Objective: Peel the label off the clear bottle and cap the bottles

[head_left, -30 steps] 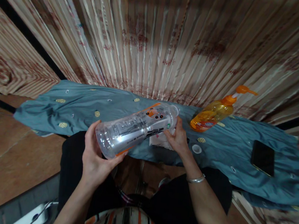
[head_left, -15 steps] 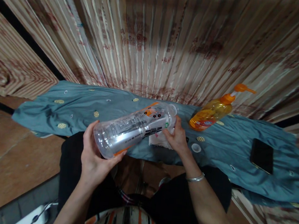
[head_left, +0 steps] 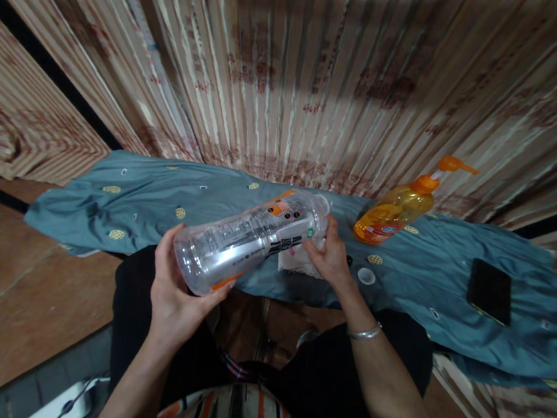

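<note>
The left hand [head_left: 177, 301] has its grip spread wide round the base of a clear plastic bottle [head_left: 249, 246], thumb along the near side and fingers on the far left. The right hand [head_left: 330, 258] pinches the same bottle near its neck, thumb against the label; a silver bracelet [head_left: 365, 333] circles that wrist. The bottle is held slantwise between the two hands, base toward the person at the left, neck away to the right, over the near part of the worktop [head_left: 231, 187]. Whether its neck end touches the cloth cannot be told.

Just under the bottle and right hand lies a white tissue [head_left: 297, 263], partly hidden. A small white cap [head_left: 366, 276] rests just beside the right wrist. Farther right, an orange pump bottle [head_left: 393, 212] stands on the blue patterned cloth [head_left: 425, 286], and well apart from it lies a black phone [head_left: 490, 291]. Behind the worktop hangs a pleated curtain [head_left: 284, 69]; brown floor [head_left: 9, 279] shows at the left.
</note>
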Demonstrator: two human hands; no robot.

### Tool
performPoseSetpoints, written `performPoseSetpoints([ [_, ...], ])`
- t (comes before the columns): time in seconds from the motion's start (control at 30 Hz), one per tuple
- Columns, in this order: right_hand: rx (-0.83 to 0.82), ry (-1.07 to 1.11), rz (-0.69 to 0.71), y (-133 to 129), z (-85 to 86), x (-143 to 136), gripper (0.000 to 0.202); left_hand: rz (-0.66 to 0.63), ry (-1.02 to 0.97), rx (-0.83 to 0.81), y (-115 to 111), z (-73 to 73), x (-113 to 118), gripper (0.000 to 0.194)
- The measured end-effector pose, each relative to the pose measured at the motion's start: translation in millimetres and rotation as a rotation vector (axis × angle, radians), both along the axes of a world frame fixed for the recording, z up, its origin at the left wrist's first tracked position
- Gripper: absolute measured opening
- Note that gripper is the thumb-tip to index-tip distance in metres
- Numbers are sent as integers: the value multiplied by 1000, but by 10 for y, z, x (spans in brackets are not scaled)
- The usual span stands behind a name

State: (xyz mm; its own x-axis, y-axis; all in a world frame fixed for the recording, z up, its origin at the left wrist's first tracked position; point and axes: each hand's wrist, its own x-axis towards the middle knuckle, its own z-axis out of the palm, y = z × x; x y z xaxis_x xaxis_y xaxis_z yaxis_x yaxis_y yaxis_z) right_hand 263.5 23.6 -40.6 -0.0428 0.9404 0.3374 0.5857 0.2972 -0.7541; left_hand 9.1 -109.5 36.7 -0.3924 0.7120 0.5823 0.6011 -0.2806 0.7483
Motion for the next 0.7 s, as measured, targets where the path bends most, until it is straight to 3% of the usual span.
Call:
performPoseSetpoints([
  [0.7,-3,-28,-2,18,-27,10,74,-20,57,31,-24,-37,-27,98],
])
